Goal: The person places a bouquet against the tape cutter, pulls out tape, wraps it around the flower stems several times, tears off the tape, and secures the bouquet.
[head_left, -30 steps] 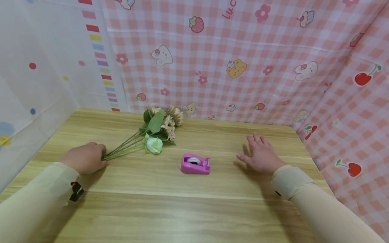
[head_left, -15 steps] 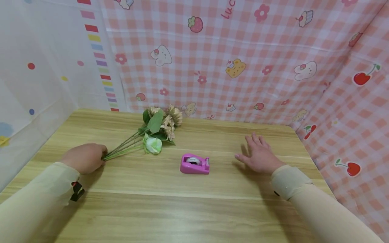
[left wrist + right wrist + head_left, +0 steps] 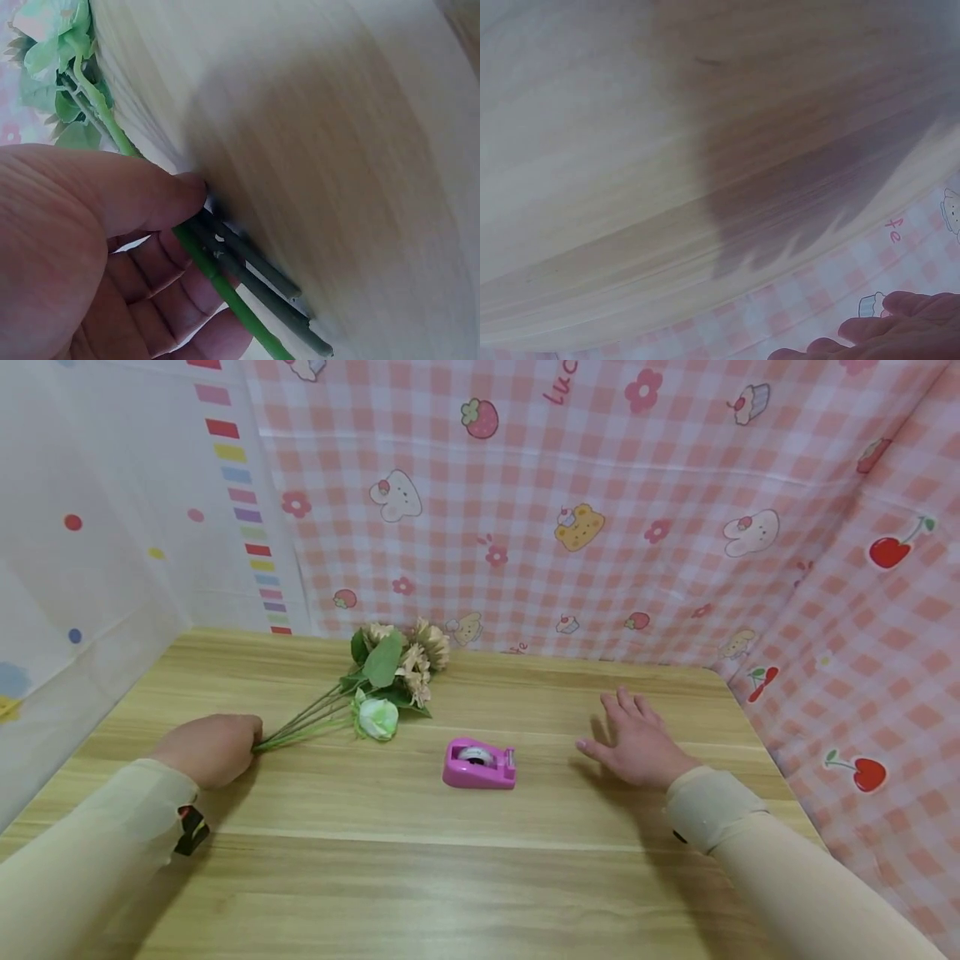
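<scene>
My left hand (image 3: 213,750) pinches the stem ends of a bunch of artificial flowers (image 3: 393,668) at the left of the table. In the left wrist view the thumb and fingers close round several green stems (image 3: 240,262), whose cut ends stick out past the hand. The flower heads point to the back: beige blooms, green leaves and one white-green rose (image 3: 377,718). A pink tape dispenser (image 3: 478,765) with a roll of tape stands at the middle of the table. To its right, my right hand (image 3: 637,742) is held palm down with fingers spread, holding nothing, its shadow on the wood.
The wooden table (image 3: 480,877) runs back to a pink checked cloth (image 3: 510,510) with cartoon prints. More checked cloth hangs along the right side, and a white dotted cloth (image 3: 90,560) lines the left.
The whole head view has shifted very slightly. Both hands stay almost where they were, the left still at the stems, and the flowers and tape dispenser have not moved.
</scene>
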